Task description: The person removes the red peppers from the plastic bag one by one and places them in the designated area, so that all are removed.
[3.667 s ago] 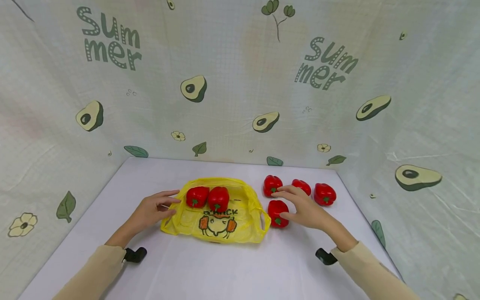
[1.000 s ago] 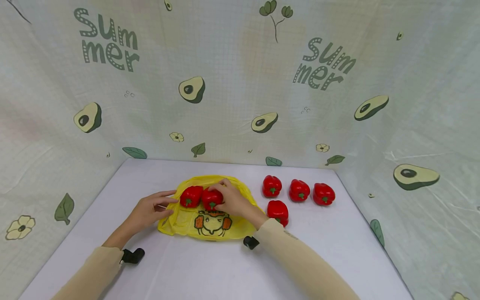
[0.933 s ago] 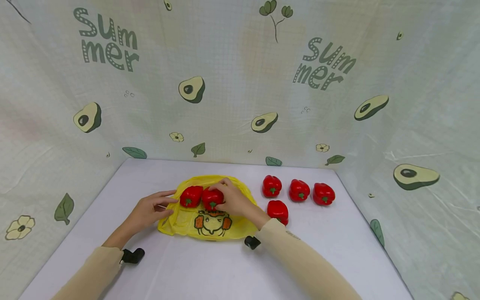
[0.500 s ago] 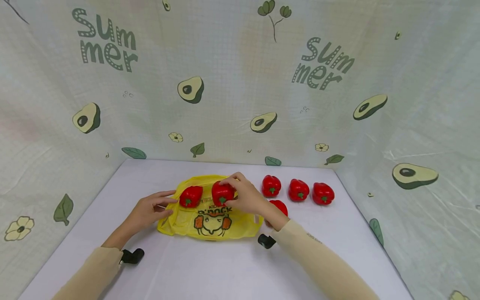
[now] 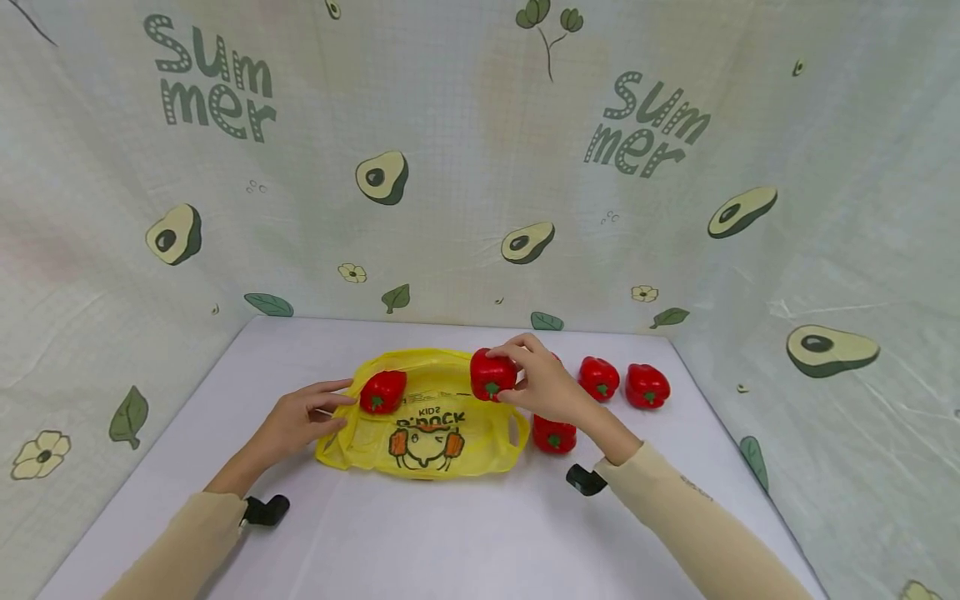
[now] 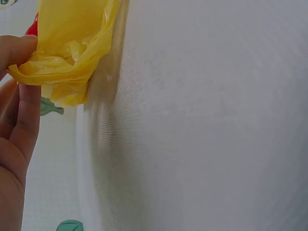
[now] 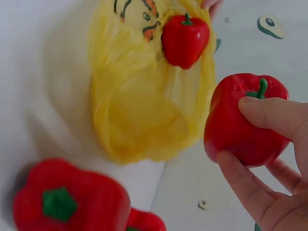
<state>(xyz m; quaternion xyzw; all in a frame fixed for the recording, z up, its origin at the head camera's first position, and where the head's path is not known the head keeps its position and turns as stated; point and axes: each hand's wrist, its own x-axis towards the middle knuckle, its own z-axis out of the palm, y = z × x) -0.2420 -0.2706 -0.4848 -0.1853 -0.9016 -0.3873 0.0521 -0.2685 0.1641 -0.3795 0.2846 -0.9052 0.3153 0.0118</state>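
Note:
A yellow plastic bag [image 5: 442, 433] lies flat on the table, printed with a cartoon duck. My left hand [image 5: 303, 421] pinches its left edge between thumb and fingers, which shows in the left wrist view on the crumpled bag [image 6: 72, 53]. One red bell pepper [image 5: 383, 392] rests on the bag near that hand. Above the bag's right part, my right hand [image 5: 547, 383] holds a second red bell pepper [image 5: 491, 375]. In the right wrist view the thumb presses this held pepper [image 7: 245, 125] beside its green stem, with fingers round the other side.
Right of the bag, a bell pepper [image 5: 555, 435] lies below the right hand. Two more, a middle pepper [image 5: 598, 379] and an outer pepper [image 5: 647, 387], sit farther right; another is mostly hidden behind the right hand. A printed curtain [image 5: 450, 275] closes off the table's back and sides.
My right hand has gripped a bell pepper on the bag, lifted it and carried it rightwards, away from the other pepper there. The left hand has stayed at the bag's edge.

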